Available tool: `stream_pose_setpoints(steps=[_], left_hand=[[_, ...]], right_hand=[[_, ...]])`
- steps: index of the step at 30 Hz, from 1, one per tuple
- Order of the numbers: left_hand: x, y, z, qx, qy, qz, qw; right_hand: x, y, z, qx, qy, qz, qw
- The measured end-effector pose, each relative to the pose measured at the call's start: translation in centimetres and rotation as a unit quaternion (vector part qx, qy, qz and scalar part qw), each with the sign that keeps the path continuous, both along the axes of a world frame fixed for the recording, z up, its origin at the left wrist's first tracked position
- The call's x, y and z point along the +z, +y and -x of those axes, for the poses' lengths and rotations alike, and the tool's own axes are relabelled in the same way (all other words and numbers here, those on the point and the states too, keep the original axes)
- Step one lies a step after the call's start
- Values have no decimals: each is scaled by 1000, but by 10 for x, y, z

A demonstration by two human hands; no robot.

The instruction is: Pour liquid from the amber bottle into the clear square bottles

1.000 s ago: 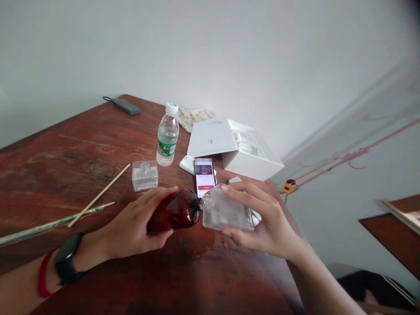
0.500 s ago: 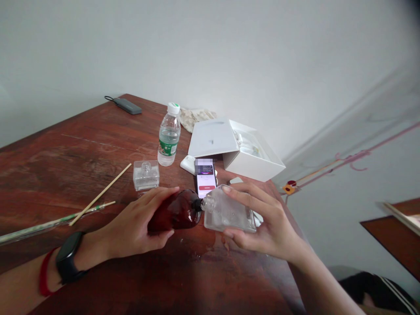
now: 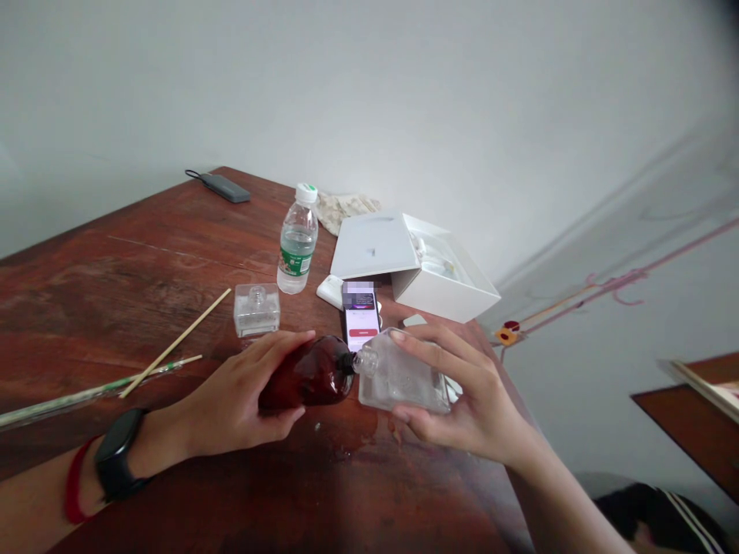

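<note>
My left hand (image 3: 254, 392) is closed around a dark brown bottle (image 3: 315, 373), tipped on its side with its black neck pointing right. A clear square bottle (image 3: 404, 373) lies tilted in my right hand (image 3: 462, 385), thumb below and fingers over its top. The two bottle mouths meet, neck to neck, above the table; whether liquid passes between them I cannot tell. Behind my left hand stands a second clear square bottle (image 3: 257, 312), upright and without a cap. Wet spots show on the wood under the held bottles.
A water bottle (image 3: 298, 240) stands behind, beside a white open box (image 3: 444, 281). A phone (image 3: 361, 315) with a lit screen and a white case (image 3: 331, 292) lie before the box. Wooden chopsticks (image 3: 178, 342) lie at left. A grey power bank (image 3: 222, 187) sits near the far corner.
Both hands keep the bottles joined mouth to mouth in nearly the same pose. The whole view has shifted very slightly.
</note>
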State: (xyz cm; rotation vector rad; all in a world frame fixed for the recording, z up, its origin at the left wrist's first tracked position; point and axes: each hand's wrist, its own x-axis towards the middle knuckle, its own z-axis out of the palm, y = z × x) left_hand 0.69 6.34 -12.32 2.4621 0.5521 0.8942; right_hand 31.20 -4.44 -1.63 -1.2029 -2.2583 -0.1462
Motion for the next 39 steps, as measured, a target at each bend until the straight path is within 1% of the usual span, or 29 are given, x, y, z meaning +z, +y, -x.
stream_pose_setpoints(steps=[6, 17, 27, 33, 39], left_hand=[[-1, 0, 0, -1, 2, 14, 1000], [1, 0, 0, -5, 3, 13, 1000], [-2, 0, 1, -1, -1, 10, 1000], [1, -1, 2, -1, 6, 17, 1000], [2, -1, 1, -1, 1, 16, 1000]], right_hand=[[-1, 0, 0, -2, 3, 8, 1000], [0, -1, 0, -1, 8, 15, 1000], [0, -1, 0, -2, 8, 4, 1000], [1, -1, 1, 1, 5, 12, 1000], [-2, -1, 0, -4, 15, 16, 1000]])
